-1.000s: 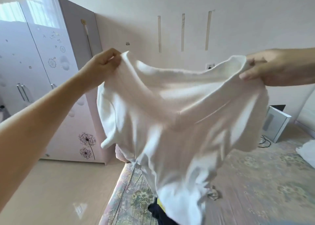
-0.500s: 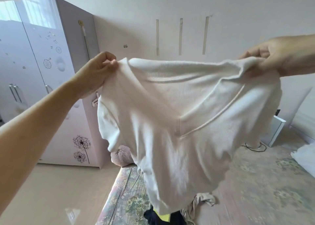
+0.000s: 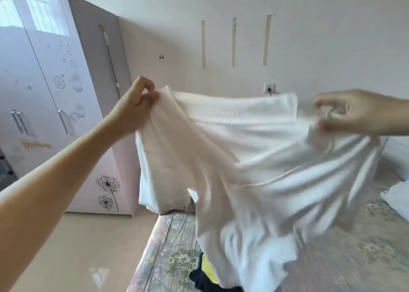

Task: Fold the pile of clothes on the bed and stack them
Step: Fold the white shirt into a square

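Note:
I hold a white knitted garment (image 3: 243,150) up in the air over the bed (image 3: 345,254). My left hand (image 3: 135,108) pinches its top left corner. My right hand (image 3: 349,112) pinches the cloth at the top right, blurred by motion. The garment hangs down in loose folds and hides most of the pile. Below its hem, a dark piece (image 3: 203,280) and a yellow piece (image 3: 209,269) of clothing show on the bed.
A white wardrobe (image 3: 55,105) with flower decals stands at the left, with pale floor (image 3: 77,247) in front of it. Something white (image 3: 396,198) lies at the bed's right edge. A wall socket (image 3: 269,88) is behind the garment.
The garment's top edge has sunk lower in view and its body swings, blurred. My right hand has shifted its hold along the top right edge. My left hand keeps its pinch.

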The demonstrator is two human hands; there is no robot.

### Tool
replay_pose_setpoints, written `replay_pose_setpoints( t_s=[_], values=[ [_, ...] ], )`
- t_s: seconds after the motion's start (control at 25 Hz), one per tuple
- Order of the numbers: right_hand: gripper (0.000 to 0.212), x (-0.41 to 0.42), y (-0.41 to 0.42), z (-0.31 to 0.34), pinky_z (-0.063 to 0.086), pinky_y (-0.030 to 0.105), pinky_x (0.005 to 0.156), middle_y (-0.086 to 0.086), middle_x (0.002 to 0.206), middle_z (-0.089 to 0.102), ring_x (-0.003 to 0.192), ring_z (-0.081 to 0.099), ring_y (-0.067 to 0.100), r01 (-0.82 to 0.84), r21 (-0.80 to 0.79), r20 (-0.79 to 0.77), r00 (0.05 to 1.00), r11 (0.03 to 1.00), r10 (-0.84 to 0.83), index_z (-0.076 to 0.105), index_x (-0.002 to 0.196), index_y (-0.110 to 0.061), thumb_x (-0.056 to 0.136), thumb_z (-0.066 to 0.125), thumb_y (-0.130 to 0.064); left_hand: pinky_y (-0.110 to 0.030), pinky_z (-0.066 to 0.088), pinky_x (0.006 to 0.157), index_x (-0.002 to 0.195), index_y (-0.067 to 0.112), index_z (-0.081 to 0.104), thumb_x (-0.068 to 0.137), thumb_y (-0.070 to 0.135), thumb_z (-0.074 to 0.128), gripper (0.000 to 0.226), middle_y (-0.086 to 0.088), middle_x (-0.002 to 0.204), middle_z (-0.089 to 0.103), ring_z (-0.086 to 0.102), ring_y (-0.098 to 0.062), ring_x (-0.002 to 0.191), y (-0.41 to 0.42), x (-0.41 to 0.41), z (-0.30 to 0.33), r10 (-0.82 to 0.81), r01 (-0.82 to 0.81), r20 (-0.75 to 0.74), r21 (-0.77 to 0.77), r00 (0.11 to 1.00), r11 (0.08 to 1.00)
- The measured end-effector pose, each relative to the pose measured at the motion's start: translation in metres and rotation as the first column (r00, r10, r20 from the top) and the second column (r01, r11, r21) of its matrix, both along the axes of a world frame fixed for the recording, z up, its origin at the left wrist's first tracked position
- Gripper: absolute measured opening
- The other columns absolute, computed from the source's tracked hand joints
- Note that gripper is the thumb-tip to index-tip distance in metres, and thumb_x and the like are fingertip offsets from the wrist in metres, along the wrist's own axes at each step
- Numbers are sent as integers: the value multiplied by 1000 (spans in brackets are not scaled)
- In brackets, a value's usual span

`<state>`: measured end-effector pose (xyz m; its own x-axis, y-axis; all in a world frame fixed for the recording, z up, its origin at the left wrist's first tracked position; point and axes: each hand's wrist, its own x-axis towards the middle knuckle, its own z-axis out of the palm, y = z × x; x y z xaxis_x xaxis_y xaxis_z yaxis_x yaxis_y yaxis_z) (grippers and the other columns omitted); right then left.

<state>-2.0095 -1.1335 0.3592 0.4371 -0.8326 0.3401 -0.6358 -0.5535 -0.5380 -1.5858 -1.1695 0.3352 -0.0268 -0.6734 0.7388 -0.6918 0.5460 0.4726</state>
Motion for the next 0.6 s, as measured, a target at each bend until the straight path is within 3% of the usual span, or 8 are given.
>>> replay_pose_setpoints(
  t_s=[0.08, 0.16, 0.24, 0.4, 0.48, 0.52, 0.6],
  values=[
    [62, -14, -5, -10, 45, 7, 53, -15, 70, 71, 54, 60, -3, 16, 24, -1, 1000, 1000, -16, 68, 84, -29, 43, 76, -75, -12, 24, 37, 81, 33, 37, 96, 23, 40, 19, 10, 57, 39, 30, -3, 43, -4, 1, -7, 36, -36, 2, -20, 999, 999],
    [56, -22, -13, -21, 47, 11, 55, -5, 77, 73, 61, 62, 5, 42, 56, 167, 985, 998, -51, 74, 87, -24, 60, 71, -72, -15, 30, 45, 85, 28, 39, 96, 30, 42, 12, 9, 62, 44, 36, -2, 50, -11, -1, -18, 88, -88, 53, 10, 995, 996],
    [45, -13, -23, -41, 48, 11, 55, 0, 81, 74, 64, 64, 5, 96, 170, 226, 965, 981, -134, 77, 87, -26, 65, 66, -64, -18, 30, 51, 88, 20, 43, 98, 32, 45, 16, 8, 67, 44, 38, -5, 57, -23, -9, -33, 181, -192, 90, 125, 979, 973],
    [39, 23, -45, -77, 46, 21, 66, 22, 88, 69, 70, 56, 16, 65, 277, 531, 821, 959, -209, 70, 88, 4, 86, 62, -33, -24, 30, 51, 88, 15, 45, 98, 32, 46, 20, 6, 70, 40, 35, -7, 58, -41, -28, -59, 189, -184, 12, 299, 982, 936],
    [26, 31, -49, -80, 51, 24, 73, 7, 83, 72, 75, 62, 15, -41, 307, 685, 703, 951, -191, 71, 85, -7, 87, 58, -30, -21, 30, 49, 89, 15, 45, 98, 31, 46, 18, 6, 70, 39, 34, -8, 57, -45, -26, -64, 159, -138, -40, 316, 987, 939],
    [23, 31, -51, -81, 52, 23, 71, 1, 79, 72, 72, 64, 12, -55, 289, 693, 700, 956, -170, 70, 86, -12, 85, 58, -32, -20, 30, 48, 91, 15, 45, 99, 30, 46, 16, 6, 69, 39, 34, -9, 57, -46, -21, -65, 156, -134, -46, 313, 987, 940],
    [31, 29, -56, -82, 48, 20, 65, 1, 77, 66, 68, 59, 9, 63, 185, 598, 785, 981, -163, 69, 90, -10, 85, 58, -39, -23, 28, 48, 91, 19, 45, 99, 28, 44, 13, 6, 67, 37, 32, -9, 54, -47, -12, -67, 146, -126, -55, 277, 988, 952]
  ],
)
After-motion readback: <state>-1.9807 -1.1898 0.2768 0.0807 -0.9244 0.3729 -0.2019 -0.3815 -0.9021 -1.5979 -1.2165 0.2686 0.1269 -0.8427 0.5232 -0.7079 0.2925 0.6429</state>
